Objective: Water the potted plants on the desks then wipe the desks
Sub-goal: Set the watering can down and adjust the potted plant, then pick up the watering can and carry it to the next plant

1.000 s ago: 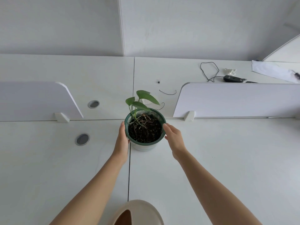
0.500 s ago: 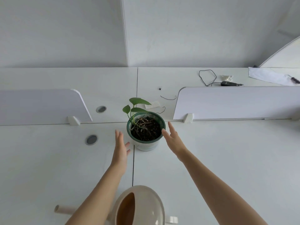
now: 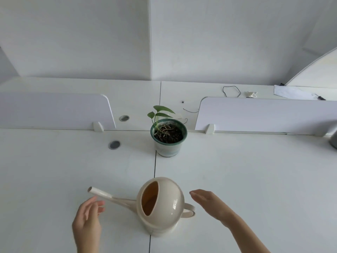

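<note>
A small green-leaved plant in a green-rimmed white pot (image 3: pixel 168 143) stands upright on the white desk (image 3: pixel 246 179), near the gap between the two dividers. A cream round watering can (image 3: pixel 164 207) sits closer to me, its long spout pointing left and its handle to the right. My left hand (image 3: pixel 87 223) hovers open beside the spout, not touching it. My right hand (image 3: pixel 211 203) is open just right of the handle, a small gap away. Neither hand holds anything.
Two low white dividers (image 3: pixel 54 110) (image 3: pixel 264 115) stand across the desks. Round cable grommets (image 3: pixel 114 144) (image 3: pixel 124 117) lie left of the pot. Beyond the right divider are a black cable (image 3: pixel 231 90), a white sheet (image 3: pixel 291 93) and small bits. A grey object (image 3: pixel 333 141) shows at the right edge.
Both hands let go of the pot and drew back toward me, now flanking the watering can. The view tilted so the whole can shows.
</note>
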`<action>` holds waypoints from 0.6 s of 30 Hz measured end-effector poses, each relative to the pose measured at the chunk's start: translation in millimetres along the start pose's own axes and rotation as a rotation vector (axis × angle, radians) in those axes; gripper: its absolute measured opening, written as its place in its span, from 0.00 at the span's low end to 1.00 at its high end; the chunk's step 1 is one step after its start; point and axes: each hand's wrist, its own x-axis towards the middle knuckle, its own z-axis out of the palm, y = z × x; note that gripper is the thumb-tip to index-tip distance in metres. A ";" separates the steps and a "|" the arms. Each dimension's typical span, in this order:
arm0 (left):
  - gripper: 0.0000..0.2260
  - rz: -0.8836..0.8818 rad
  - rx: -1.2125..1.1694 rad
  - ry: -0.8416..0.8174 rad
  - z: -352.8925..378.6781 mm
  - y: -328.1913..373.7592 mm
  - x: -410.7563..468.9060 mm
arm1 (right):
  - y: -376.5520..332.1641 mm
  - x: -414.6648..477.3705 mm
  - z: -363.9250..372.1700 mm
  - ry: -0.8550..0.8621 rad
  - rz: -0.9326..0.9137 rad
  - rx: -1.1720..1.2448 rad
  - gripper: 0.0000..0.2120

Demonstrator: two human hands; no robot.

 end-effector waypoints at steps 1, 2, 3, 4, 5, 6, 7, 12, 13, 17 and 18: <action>0.10 -0.043 0.005 0.042 -4.2 -6.0 0.5 | 4.0 -5.0 5.7 -0.006 0.014 0.027 0.21; 0.09 -0.086 0.007 0.059 -6.6 -10.6 0.6 | 6.4 -10.1 11.1 -0.014 0.022 0.053 0.22; 0.09 -0.140 0.011 0.045 -7.3 -13.3 0.5 | 7.5 -14.2 16.8 -0.016 0.025 0.078 0.21; 0.11 -0.205 0.024 0.008 -6.8 -13.9 0.9 | 7.8 -17.4 22.2 -0.006 0.024 0.101 0.19; 0.15 -0.265 0.035 -0.043 -4.9 -13.3 1.1 | 7.3 -19.7 27.1 0.013 0.022 0.130 0.17; 0.18 -0.319 0.038 -0.097 -2.5 -12.1 1.3 | 6.2 -21.3 30.9 0.036 0.014 0.156 0.16; 0.20 -0.371 0.024 -0.145 0.4 -10.8 1.6 | 5.9 -21.8 34.3 0.055 0.008 0.174 0.16; 0.06 -0.591 -0.301 -0.271 12.4 -7.0 5.2 | 9.4 -18.1 53.2 0.148 -0.027 0.124 0.19; 0.03 -0.605 -0.341 -0.281 14.4 -6.0 5.5 | 9.7 -17.9 56.1 0.172 -0.027 0.122 0.19; 0.04 -0.620 -0.373 -0.294 18.2 -3.7 5.4 | 14.6 -17.0 63.0 0.193 0.016 0.190 0.13; 0.04 -0.620 -0.369 -0.293 17.8 -2.8 4.5 | 16.9 -16.6 64.0 0.188 0.029 0.204 0.11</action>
